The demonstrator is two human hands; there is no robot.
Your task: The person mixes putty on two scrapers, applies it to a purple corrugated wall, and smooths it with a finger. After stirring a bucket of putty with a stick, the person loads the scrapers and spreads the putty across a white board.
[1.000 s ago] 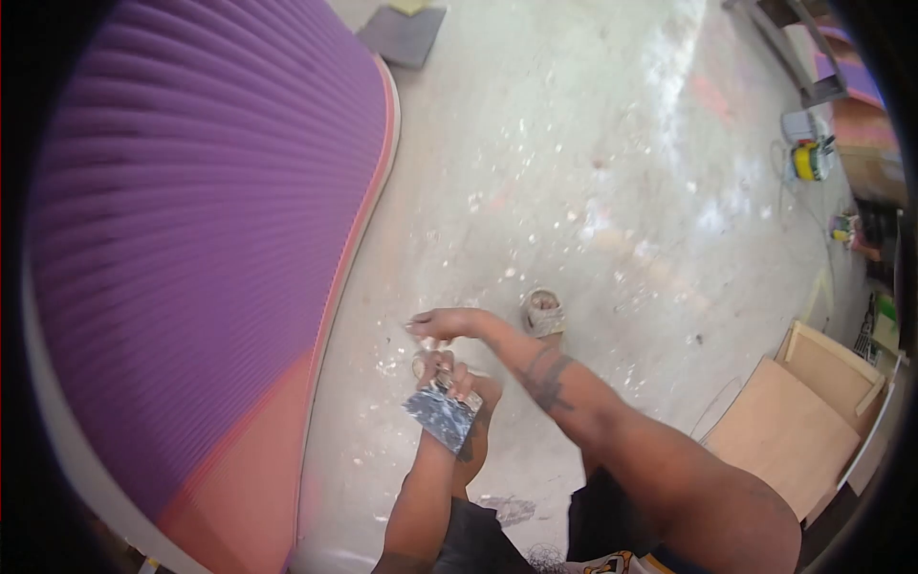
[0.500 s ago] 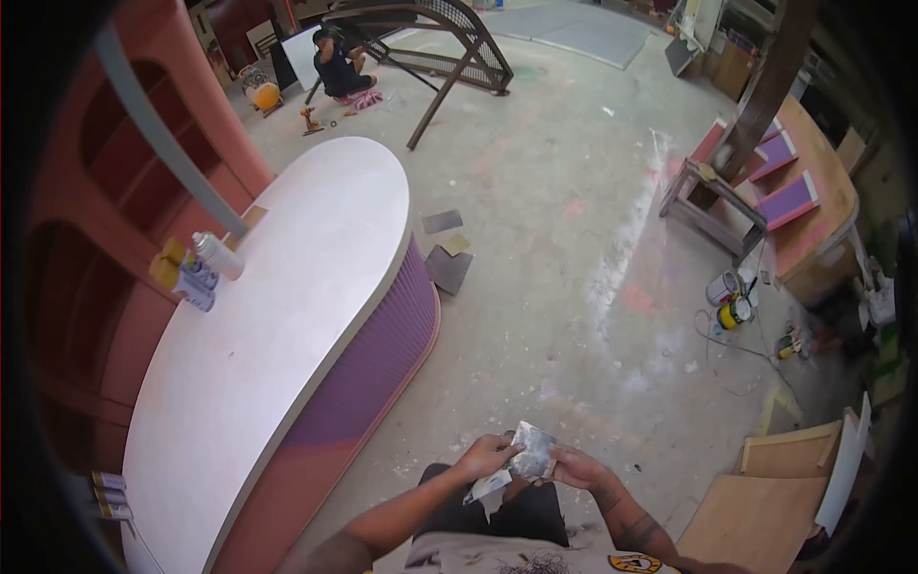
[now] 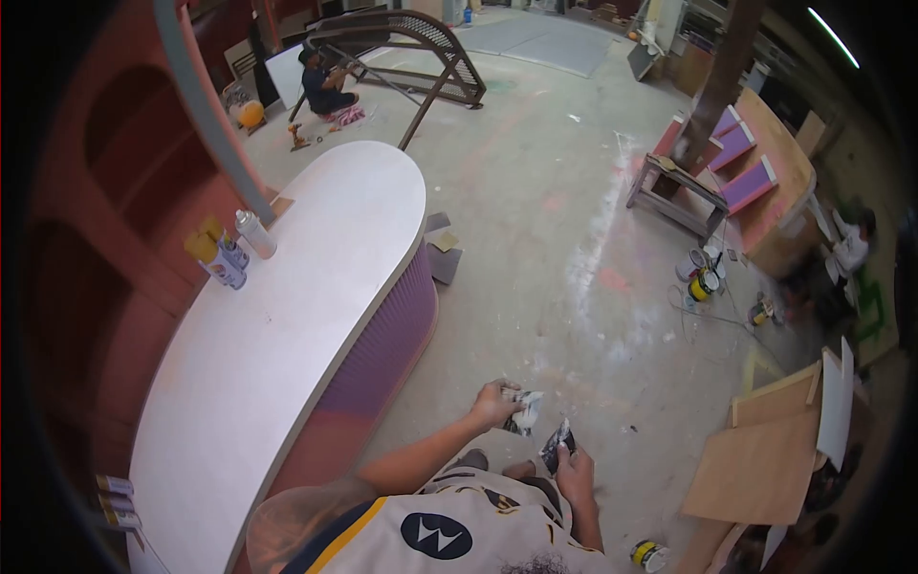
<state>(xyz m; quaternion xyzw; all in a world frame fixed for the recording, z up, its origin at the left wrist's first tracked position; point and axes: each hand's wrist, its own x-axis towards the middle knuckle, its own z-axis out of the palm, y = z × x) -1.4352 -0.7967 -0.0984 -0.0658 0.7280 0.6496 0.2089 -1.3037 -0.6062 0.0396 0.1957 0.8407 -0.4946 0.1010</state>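
Note:
My left hand point(image 3: 492, 405) is closed on a grey-white smeared sheet point(image 3: 521, 411), which looks like a flat scraper or scrap. Just to its right, my right hand point(image 3: 576, 471) grips a darker piece point(image 3: 557, 446) with whitish smears, pointing up. The two pieces are apart, held low over the floor in front of my body. Left of my hands stands a long rounded counter with a white top point(image 3: 296, 297) and a purple fluted side point(image 3: 387, 335).
Spray cans point(image 3: 255, 233) stand on the counter. A person point(image 3: 325, 84) crouches by a brown metal frame point(image 3: 421, 33); another person point(image 3: 849, 247) is at the right. Paint cans point(image 3: 704, 284), a wooden stand point(image 3: 675, 196) and wood panels point(image 3: 751, 474) are on the right.
My hands have moved apart, each now with its own piece. My left hand has risen slightly. The view has shifted, and a yellow-black can now shows at the bottom right.

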